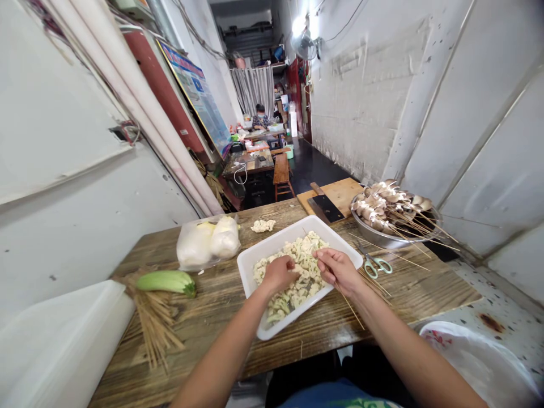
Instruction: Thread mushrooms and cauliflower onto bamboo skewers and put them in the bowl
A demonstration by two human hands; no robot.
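A white plastic tray [250, 283] of cut cauliflower florets [312, 243] lies in front of me on the wooden table. Over its middle, my left hand [280, 273] is curled with its fingertips down among the florets, closed on a floret that the fingers partly cover. At the tray's right side, my right hand [338, 269] pinches a thin wooden skewer [351, 307], whose lower end slants out below the palm toward the table's front edge. Whether anything is threaded at the skewer's upper end, I cannot tell.
Right of the tray lie scissors [376, 266] and loose skewers; behind them stands a metal bowl [382, 239] of skewered mushrooms. A cleaver [325, 207] rests on a cutting board [344, 192]. Leftward are bagged cauliflower [208, 241], a green squash [166, 281] and bundled skewers [155, 328]. A person sits far back.
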